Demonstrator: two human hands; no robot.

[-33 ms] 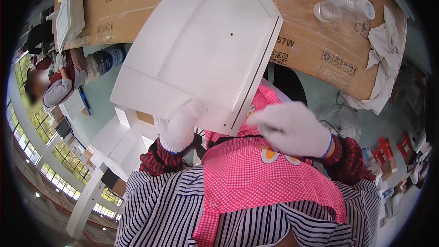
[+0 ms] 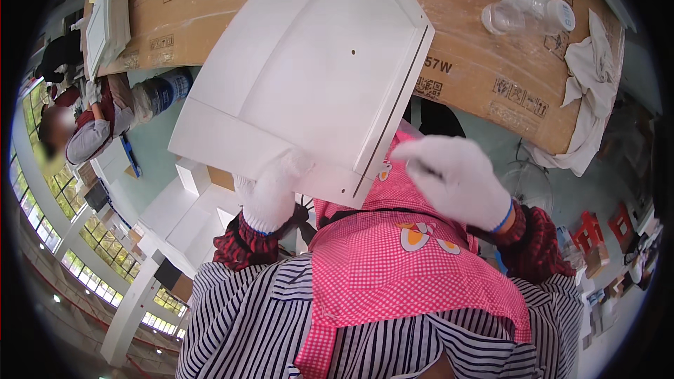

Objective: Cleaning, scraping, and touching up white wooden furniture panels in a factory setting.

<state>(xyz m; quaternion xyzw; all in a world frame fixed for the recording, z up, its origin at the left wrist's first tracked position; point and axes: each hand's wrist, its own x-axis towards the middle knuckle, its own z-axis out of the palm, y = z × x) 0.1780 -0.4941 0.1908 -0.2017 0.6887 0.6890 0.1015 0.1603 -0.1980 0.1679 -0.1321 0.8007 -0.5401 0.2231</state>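
A large white panel [image 2: 309, 77] with a recessed middle, small holes and a dark groove along its right edge slants in front of me, its far part over the cardboard-covered table. My left hand [image 2: 274, 186], in a white knitted glove, grips the panel's near edge; its thumb side lies on the top face. Beside the grooved right edge is my right hand [image 2: 456, 177], gloved alike, its fingers curled together toward the thumb. Anything between those fingers is too small or hidden to make out.
Brown cardboard [image 2: 484, 77] covers the table beyond the panel. A clear plastic bottle [image 2: 526, 14] lies there, near a crumpled white cloth [image 2: 593, 77] hanging over the edge. Stacked white panels [image 2: 109, 24] stand far left, near another person [image 2: 95, 130]. Red stools [image 2: 588, 230] are at right.
My right hand has shifted a little away from me along the panel's right edge, its fingers still curled. The left hand and the panel have barely moved.
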